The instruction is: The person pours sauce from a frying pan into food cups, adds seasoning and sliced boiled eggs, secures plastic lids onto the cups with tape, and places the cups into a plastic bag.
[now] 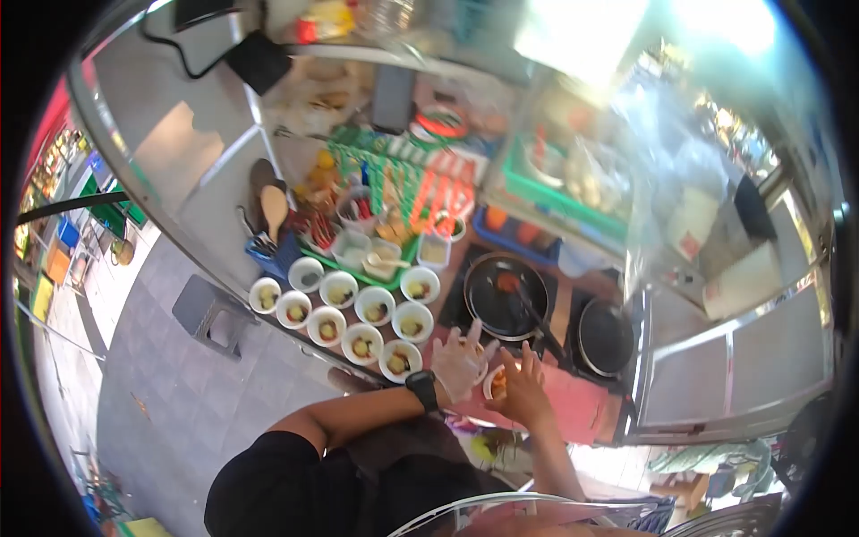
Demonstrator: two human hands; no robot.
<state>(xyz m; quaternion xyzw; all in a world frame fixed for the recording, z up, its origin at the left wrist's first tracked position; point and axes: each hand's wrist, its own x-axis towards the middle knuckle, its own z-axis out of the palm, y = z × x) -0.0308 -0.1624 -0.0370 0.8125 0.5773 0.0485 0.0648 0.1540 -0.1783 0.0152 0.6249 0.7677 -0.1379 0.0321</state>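
My left hand [458, 369], in a clear plastic glove with a dark watch on the wrist, has its fingers spread over the rim of a bowl that it mostly hides. Close beside it, my right hand [523, 392] is bare and curls around a small white bowl [489, 385] holding orange food. Several white bowls [361, 344] with pale and dark pieces in them stand in rows to the left of my hands. Beyond my hands is a black frying pan [488, 300] with a bit of red-orange food and a dark-handled utensil in it.
A second black pan [605, 338] stands at the right. Behind the bowls are a green tray [358, 276] of ingredient tubs and a blue utensil basket [273, 258]. A raised green tray [555, 195] and hanging clear plastic are at the right. A grey stool [212, 313] stands on the floor.
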